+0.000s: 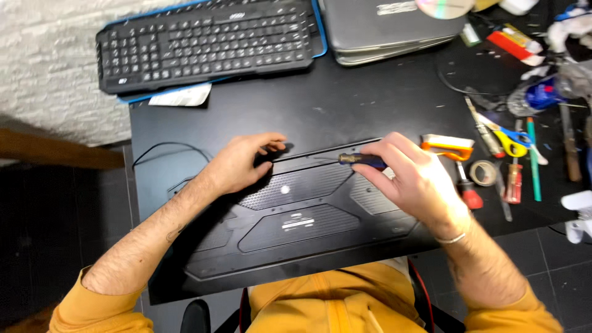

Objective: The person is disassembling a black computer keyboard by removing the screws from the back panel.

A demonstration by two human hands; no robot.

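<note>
A black laptop (296,228) lies bottom side up on the black desk (345,105), its vented base panel facing me. My left hand (243,161) rests on the panel's upper left corner, fingers pressing its far edge. My right hand (413,179) grips a screwdriver (361,160) with a dark blue and yellow handle, held flat over the panel's upper right edge with its tip pointing left.
A black keyboard (209,40) on a blue-edged base lies at the back left, closed grey laptops (388,28) at the back. Scissors (512,140), an orange cutter (449,148), a tape roll (483,172), and more screwdrivers (513,182) clutter the right. A thin black cable (161,147) loops at left.
</note>
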